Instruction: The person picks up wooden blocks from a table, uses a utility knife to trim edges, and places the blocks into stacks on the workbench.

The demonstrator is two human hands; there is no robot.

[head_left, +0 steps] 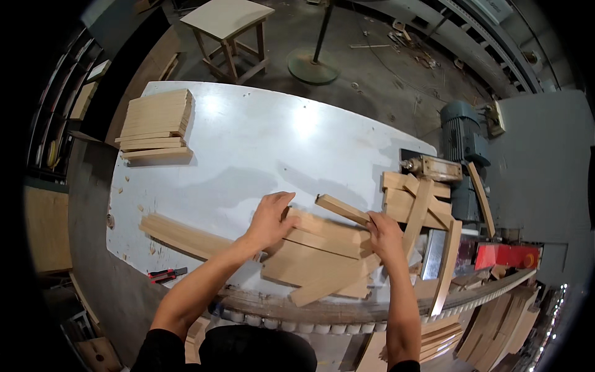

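My right hand is closed round the near right end of a short wooden strip. The strip slants over the far edge of a loose pile of wooden boards in front of me. At the pile's left end is my left hand, its fingers and thumb spread apart, with nothing gripped between them. Its thumb lies by the edge of the upper board; whether it touches the wood I cannot tell. One board lies crosswise on the near side of the pile.
A neat stack of strips stands at the white table's far left. Long strips and a red-black utility knife lie near left. On the right are crossed boards, a motor and a red machine part. A stool stands beyond.
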